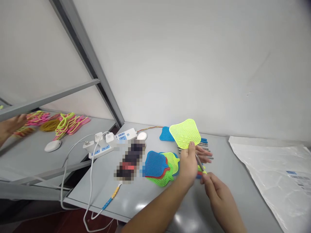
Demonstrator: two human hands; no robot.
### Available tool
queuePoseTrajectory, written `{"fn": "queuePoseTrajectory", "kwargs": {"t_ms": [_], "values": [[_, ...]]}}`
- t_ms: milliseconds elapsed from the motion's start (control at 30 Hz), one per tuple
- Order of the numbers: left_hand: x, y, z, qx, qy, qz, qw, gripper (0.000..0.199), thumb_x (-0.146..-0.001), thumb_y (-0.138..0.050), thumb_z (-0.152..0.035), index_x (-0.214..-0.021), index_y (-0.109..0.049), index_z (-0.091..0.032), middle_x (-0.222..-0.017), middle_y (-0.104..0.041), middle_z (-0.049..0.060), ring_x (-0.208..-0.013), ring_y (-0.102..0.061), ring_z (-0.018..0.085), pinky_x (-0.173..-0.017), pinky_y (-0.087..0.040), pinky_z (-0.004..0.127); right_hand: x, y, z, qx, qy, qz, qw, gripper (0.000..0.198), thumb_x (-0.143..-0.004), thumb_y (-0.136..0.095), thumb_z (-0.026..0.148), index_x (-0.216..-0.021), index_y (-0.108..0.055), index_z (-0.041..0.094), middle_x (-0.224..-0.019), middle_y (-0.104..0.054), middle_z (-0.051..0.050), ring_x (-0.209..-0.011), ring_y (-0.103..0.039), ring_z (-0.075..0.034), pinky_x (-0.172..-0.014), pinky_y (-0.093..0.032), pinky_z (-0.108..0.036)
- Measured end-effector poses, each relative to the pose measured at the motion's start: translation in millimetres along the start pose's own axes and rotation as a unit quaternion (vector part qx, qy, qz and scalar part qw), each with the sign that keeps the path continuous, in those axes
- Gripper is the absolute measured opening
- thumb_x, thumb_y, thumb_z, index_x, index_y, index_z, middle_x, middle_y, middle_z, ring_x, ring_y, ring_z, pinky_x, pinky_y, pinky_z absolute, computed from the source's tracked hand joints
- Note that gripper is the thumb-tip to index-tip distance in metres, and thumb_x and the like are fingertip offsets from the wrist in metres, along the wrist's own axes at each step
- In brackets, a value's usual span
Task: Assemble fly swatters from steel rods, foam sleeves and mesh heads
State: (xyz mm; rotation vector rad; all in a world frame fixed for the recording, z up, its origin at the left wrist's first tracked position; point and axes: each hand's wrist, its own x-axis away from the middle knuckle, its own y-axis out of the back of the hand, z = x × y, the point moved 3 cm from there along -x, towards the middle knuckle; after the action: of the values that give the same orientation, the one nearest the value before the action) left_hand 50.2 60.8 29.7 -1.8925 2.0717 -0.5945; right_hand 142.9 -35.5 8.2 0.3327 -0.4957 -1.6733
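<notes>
A yellow fly swatter (186, 132) is held up over the table between my two hands. My left hand (188, 163) pinches it at the neck of the perforated head, thumb on top and the other fingers stretched out behind. My right hand (215, 187) grips the lower end of its thin metal rod (200, 163), where a bit of yellow-green shows. To the left lies a pile of loose swatter heads in blue (155, 164), red and green. Behind my left hand lie several metal rods (205, 149), partly covered by my fingers, and another blue swatter head (166, 134).
Left of the pile is a blurred-out phone (131, 161) on a cable, beside white power strips (126, 134) with chargers. A clear plastic bag (272, 168) covers the right side. Past the metal frame, another person's hand (14, 124) is near pink and yellow cords (65, 124).
</notes>
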Motion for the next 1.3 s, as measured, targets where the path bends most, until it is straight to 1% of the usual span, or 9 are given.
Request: {"fn": "queuePoseTrajectory", "kwargs": {"t_ms": [167,267,433,567,700,800,967,1167,1300], "values": [[2,14,-9,-0.021,-0.014,0.029,0.999,0.054,-0.090,-0.045,-0.059,-0.087,-0.069,-0.011,-0.091,-0.073,0.015,-0.073,-0.067,0.020,-0.065,-0.051,0.030,-10,-4,6,0.009,0.030,0.041,0.999,0.044,-0.093,-0.035,0.059,-0.076,-0.053,0.023,-0.061,-0.051,0.002,-0.057,-0.047,-0.016,-0.054,-0.037,-0.025],[2,38,-11,0.038,0.038,0.049,0.997,0.050,-0.090,-0.048,-0.056,-0.101,-0.066,-0.011,-0.094,-0.072,0.015,-0.077,-0.067,0.021,-0.064,-0.051,0.029,-20,1,6,0.008,0.057,0.074,0.996,0.034,-0.094,-0.038,0.054,-0.093,-0.054,0.025,-0.077,-0.060,0.001,-0.070,-0.055,-0.017,-0.063,-0.042,-0.025],[2,100,-38,0.098,-0.086,-0.077,0.988,0.031,-0.087,-0.060,-0.041,-0.105,-0.061,-0.016,-0.096,-0.070,0.009,-0.077,-0.066,0.018,-0.076,-0.051,0.034,-41,25,4,0.048,0.088,0.069,0.993,0.026,-0.095,-0.042,0.049,-0.106,-0.051,0.027,-0.085,-0.064,0.001,-0.077,-0.058,-0.018,-0.067,-0.043,-0.027],[-5,132,-64,-0.009,-0.109,-0.133,0.985,0.034,-0.085,-0.062,-0.042,-0.111,-0.059,-0.019,-0.103,-0.068,0.007,-0.082,-0.066,0.017,-0.076,-0.051,0.032,-65,38,11,0.116,0.173,0.070,0.975,0.022,-0.098,-0.041,0.042,-0.104,-0.056,0.027,-0.096,-0.063,-0.002,-0.084,-0.058,-0.019,-0.070,-0.044,-0.029],[-19,138,-76,-0.184,-0.102,-0.080,0.974,0.039,-0.085,-0.061,-0.043,-0.117,-0.056,-0.021,-0.087,-0.067,0.002,-0.074,-0.064,0.016,-0.062,-0.047,0.024,-92,33,18,0.218,0.316,0.039,0.923,0.020,-0.099,-0.041,0.032,-0.101,-0.059,0.025,-0.094,-0.063,-0.004,-0.088,-0.057,-0.020,-0.077,-0.042,-0.034],[-30,141,-86,-0.367,-0.127,-0.027,0.921,0.034,-0.089,-0.053,-0.042,-0.114,-0.056,-0.019,-0.077,-0.065,0.001,-0.068,-0.063,0.016,-0.057,-0.045,0.024,-111,28,15,0.268,0.366,-0.020,0.891,0.019,-0.098,-0.043,0.028,-0.100,-0.061,0.024,-0.092,-0.064,-0.005,-0.086,-0.057,-0.021,-0.075,-0.040,-0.035],[-53,144,-110,-0.526,-0.134,0.029,0.840,0.012,-0.076,-0.067,-0.031,-0.078,-0.066,-0.020,-0.082,-0.070,0.000,-0.081,-0.064,0.019,-0.070,-0.045,0.026,-144,32,0,0.270,0.350,-0.055,0.896,0.015,-0.096,-0.048,0.030,-0.099,-0.060,0.022,-0.097,-0.065,-0.006,-0.092,-0.058,-0.023,-0.080,-0.042,-0.037],[-102,132,-98,-0.604,-0.123,-0.034,0.786,0.026,-0.086,-0.055,-0.027,-0.110,-0.061,-0.020,-0.086,-0.070,0.003,-0.080,-0.066,0.019,-0.071,-0.045,0.027,-193,28,-11,0.277,0.300,-0.040,0.912,0.015,-0.093,-0.050,0.032,-0.099,-0.060,0.023,-0.096,-0.068,-0.005,-0.088,-0.061,-0.022,-0.076,-0.045,-0.034],[-124,125,-70,-0.667,-0.112,-0.041,0.735,0.027,-0.087,-0.054,-0.025,-0.112,-0.061,-0.017,-0.095,-0.070,0.009,-0.090,-0.065,0.023,-0.078,-0.045,0.030,-214,20,-20,0.295,0.263,-0.017,0.918,0.014,-0.092,-0.050,0.031,-0.088,-0.062,0.024,-0.087,-0.068,-0.004,-0.083,-0.061,-0.022,-0.069,-0.043,-0.032]]}}
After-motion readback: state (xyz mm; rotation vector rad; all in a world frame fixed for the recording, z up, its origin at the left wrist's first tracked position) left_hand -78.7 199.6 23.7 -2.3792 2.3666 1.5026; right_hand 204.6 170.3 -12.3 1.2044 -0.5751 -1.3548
